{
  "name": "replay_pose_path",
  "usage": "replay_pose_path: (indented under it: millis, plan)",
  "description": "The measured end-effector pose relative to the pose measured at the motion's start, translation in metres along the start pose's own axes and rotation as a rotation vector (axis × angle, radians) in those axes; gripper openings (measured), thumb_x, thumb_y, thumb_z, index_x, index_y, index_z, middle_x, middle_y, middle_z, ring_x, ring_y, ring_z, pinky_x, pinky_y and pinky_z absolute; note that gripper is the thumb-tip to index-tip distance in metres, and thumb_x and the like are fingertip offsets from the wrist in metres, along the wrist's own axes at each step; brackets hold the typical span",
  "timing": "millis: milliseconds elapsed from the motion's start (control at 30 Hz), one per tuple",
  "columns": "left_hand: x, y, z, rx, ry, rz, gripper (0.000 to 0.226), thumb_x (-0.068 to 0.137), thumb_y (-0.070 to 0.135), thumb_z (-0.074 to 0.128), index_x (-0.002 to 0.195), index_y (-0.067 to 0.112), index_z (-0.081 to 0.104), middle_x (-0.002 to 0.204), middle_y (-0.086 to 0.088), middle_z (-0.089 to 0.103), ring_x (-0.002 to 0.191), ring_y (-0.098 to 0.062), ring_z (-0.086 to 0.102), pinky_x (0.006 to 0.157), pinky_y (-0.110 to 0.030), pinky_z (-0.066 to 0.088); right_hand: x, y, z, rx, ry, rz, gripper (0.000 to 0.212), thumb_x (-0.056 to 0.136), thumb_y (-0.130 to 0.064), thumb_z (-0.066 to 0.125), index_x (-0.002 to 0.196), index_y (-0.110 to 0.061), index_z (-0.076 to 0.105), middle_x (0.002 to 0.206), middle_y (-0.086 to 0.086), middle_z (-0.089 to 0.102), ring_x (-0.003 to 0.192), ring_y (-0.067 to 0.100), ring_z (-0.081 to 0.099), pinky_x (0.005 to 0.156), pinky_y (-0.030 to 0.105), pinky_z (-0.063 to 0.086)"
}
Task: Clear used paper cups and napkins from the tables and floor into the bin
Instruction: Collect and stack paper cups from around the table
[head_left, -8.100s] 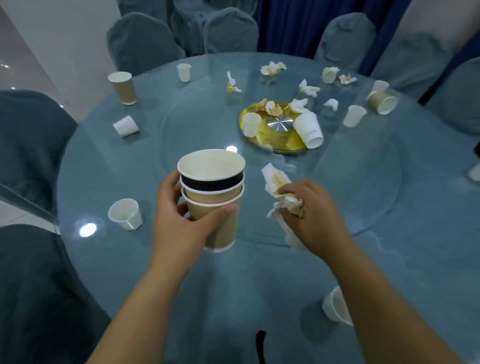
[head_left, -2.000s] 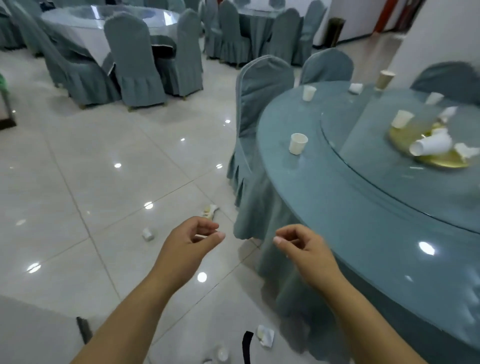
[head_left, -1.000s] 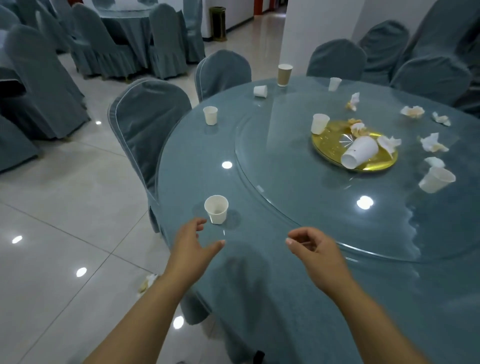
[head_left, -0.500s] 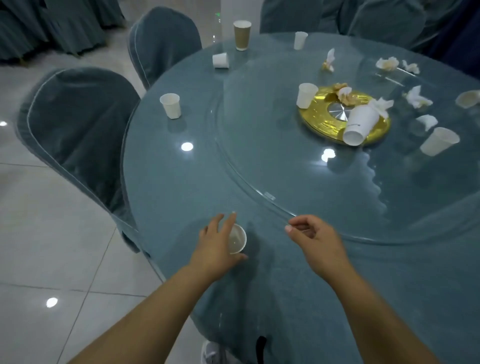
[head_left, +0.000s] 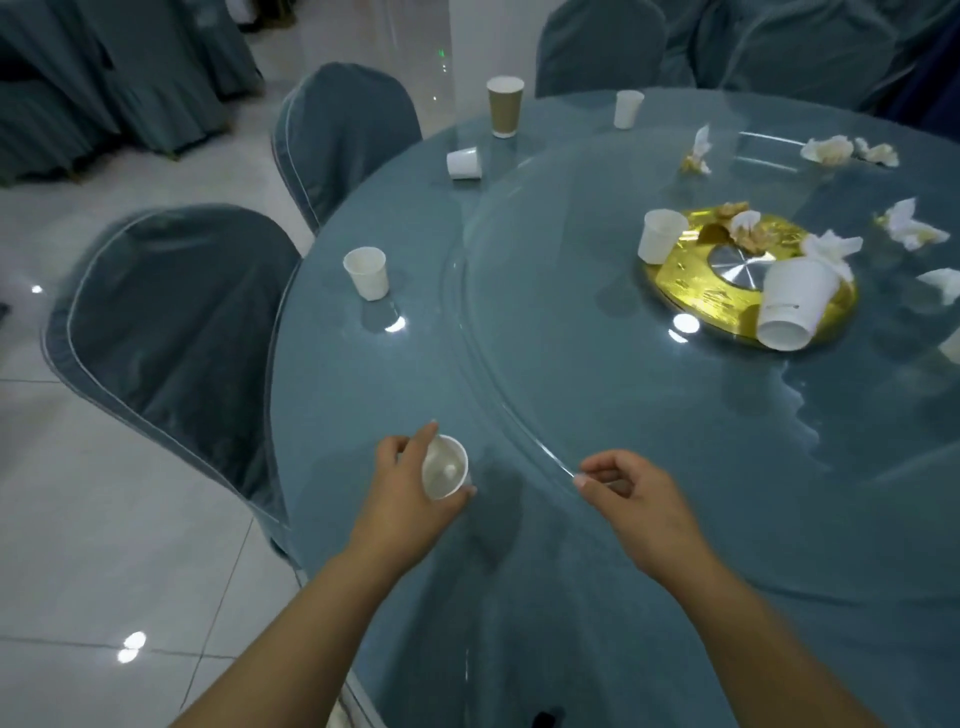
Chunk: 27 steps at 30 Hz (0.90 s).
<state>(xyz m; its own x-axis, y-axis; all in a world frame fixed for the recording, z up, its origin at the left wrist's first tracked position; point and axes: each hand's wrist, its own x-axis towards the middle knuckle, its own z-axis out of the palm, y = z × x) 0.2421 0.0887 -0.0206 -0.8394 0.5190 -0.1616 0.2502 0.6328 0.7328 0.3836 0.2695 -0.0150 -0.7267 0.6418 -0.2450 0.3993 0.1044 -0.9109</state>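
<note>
nearest: left hand (head_left: 410, 493) wrapped round a small white paper cup (head_left: 443, 474) at the near edge of the bench (head_left: 597, 415), fingers (head_left: 425, 435) curled over the far rim and thumb under the near side, cup tipped so its mouth faces up toward the camera. probably very light and thin-walled, easily crushed; best held round the wall with a loose pinch, or nested into another cup. something small and pale inside, too small to tell what. right hand (head_left: 631, 493) just beside, hovering over the glass, fingers half curled and holding nothing visible.

further left on the bench: an upright white cup (head_left: 367, 273), within easy reach. beyond it a tipped white cup (head_left: 463, 163) on its side, likely to roll if nudged, and a taller brown cup (head_left: 504, 106) standing near the far edge, with another small white cup (head_left: 627, 108) to its right.

mid-right: gold turntable hub (head_left: 691, 296) carrying one upright cup (head_left: 661, 235), one large cup on its side (head_left: 792, 304) and crumpled napkins (head_left: 831, 249). soft, weightless, stained; best scooped in a fistful. more napkins (head_left: 911, 228) scattered behind.

two covered chairs (head_left: 171, 317) crowd the left edge. no bin in view.
</note>
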Motion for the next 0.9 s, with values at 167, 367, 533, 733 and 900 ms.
replay_pose_path:
  millis: [167,367,533,733,900]
  plan:
    - [0.077,-0.006,-0.062,-0.046,0.101,0.052,0.08,0.077,0.027,0.076,0.144,0.021,0.033,0.137,0.001,0.033,0.122,-0.014,0.039,0.095,-0.018,0.026,0.048,-0.034,0.044,0.0,0.023,-0.011,0.012,0.083,-0.011,0.069,0.079,-0.021,0.063,0.075,-0.002,0.064,0.066,0.01,0.055,0.056,0.009,0.042]
    - [0.186,-0.019,-0.13,-0.059,0.128,0.146,0.073,0.08,0.028,0.073,0.142,0.021,0.035,0.139,0.003,0.033,0.109,-0.001,0.036,0.089,-0.015,0.026,0.109,-0.076,0.111,-0.026,0.094,-0.011,0.012,0.083,-0.013,0.07,0.079,-0.022,0.064,0.074,-0.003,0.063,0.064,0.008,0.055,0.058,0.009,0.043]
    - [0.27,-0.021,-0.154,-0.055,0.125,0.201,0.075,0.081,0.028,0.072,0.144,0.018,0.033,0.145,0.0,0.03,0.13,-0.014,0.034,0.094,-0.012,0.021,0.161,-0.112,0.146,-0.161,0.12,-0.036,0.017,0.081,-0.017,0.072,0.074,-0.029,0.062,0.072,-0.01,0.062,0.058,-0.002,0.054,0.062,0.015,0.044]
    - [0.341,-0.028,-0.139,0.018,0.092,0.192,0.076,0.082,0.03,0.071,0.145,0.016,0.032,0.145,-0.004,0.031,0.133,-0.026,0.031,0.109,-0.033,0.026,0.203,-0.134,0.147,-0.274,0.131,-0.046,0.013,0.083,-0.021,0.07,0.078,-0.029,0.061,0.074,-0.014,0.062,0.066,0.0,0.055,0.059,0.007,0.04]
    - [0.363,-0.048,-0.12,0.088,-0.036,0.094,0.074,0.084,0.027,0.068,0.147,0.023,0.028,0.145,-0.004,0.027,0.129,-0.031,0.033,0.107,-0.041,0.034,0.221,-0.125,0.142,-0.265,0.14,-0.005,0.021,0.082,-0.018,0.07,0.072,-0.032,0.059,0.073,-0.012,0.062,0.064,0.001,0.054,0.058,0.007,0.041]
